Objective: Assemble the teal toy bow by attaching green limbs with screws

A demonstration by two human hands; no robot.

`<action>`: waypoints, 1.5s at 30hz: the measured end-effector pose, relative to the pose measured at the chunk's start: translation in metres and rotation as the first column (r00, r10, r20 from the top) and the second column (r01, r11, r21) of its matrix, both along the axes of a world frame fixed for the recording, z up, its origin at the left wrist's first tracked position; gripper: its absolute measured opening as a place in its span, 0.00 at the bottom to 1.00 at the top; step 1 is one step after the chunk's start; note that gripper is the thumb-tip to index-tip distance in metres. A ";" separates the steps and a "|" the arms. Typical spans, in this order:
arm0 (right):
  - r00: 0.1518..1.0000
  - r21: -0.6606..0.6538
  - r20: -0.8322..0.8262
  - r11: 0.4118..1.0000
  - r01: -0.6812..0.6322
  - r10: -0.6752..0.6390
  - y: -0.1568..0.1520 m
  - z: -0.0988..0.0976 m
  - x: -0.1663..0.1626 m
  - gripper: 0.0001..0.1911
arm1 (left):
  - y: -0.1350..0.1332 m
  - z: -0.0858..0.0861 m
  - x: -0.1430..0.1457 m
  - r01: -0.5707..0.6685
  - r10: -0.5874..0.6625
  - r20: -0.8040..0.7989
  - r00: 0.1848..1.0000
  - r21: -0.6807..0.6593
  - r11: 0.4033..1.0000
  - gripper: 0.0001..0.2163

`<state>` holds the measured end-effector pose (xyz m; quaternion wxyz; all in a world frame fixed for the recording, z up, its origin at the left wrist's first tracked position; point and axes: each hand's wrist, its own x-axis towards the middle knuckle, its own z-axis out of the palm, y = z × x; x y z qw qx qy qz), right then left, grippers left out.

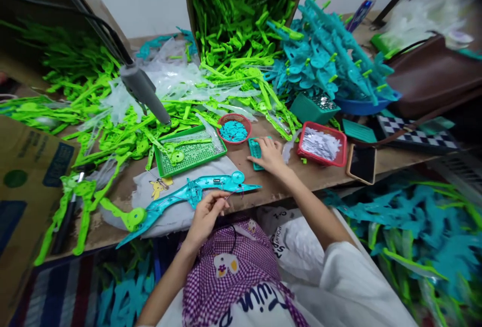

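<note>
A long teal plastic toy part (196, 194) lies on the table edge in front of me, on a white cloth. My left hand (206, 214) pinches a thin wire at the part's middle, fingers closed. My right hand (269, 156) rests with fingers curled on a small teal tray (255, 150) further back. A round red basket (234, 128) of small teal pieces stands just behind that tray. A red rectangular basket (321, 143) of silvery bits sits to the right of my right hand.
A green mesh tray (190, 152) with green parts lies left of centre. Heaps of green plastic parts (113, 116) cover the left and back; teal parts (331, 50) pile in a blue bowl. A grey hanging tool (145, 91), a phone (362, 163), a brown bag (433, 76) and a cardboard box (26, 176) surround them.
</note>
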<state>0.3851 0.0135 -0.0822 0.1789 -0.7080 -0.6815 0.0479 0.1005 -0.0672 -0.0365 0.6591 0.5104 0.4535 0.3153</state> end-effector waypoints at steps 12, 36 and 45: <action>0.948 0.173 -0.033 0.933 0.317 -0.316 0.058 0.010 0.070 0.23 | -0.031 0.009 -0.024 -0.082 0.063 0.094 0.994 0.212 0.974 0.11; 0.925 -0.018 -0.062 0.926 -0.377 0.375 -0.028 0.041 -0.035 0.18 | -0.026 -0.019 -0.048 -0.544 0.524 0.307 0.794 -0.025 0.839 0.18; 0.863 -0.167 -0.217 0.854 -0.493 0.456 -0.084 0.021 -0.056 0.26 | -0.025 -0.029 -0.054 -0.521 0.498 0.246 0.831 0.031 0.853 0.18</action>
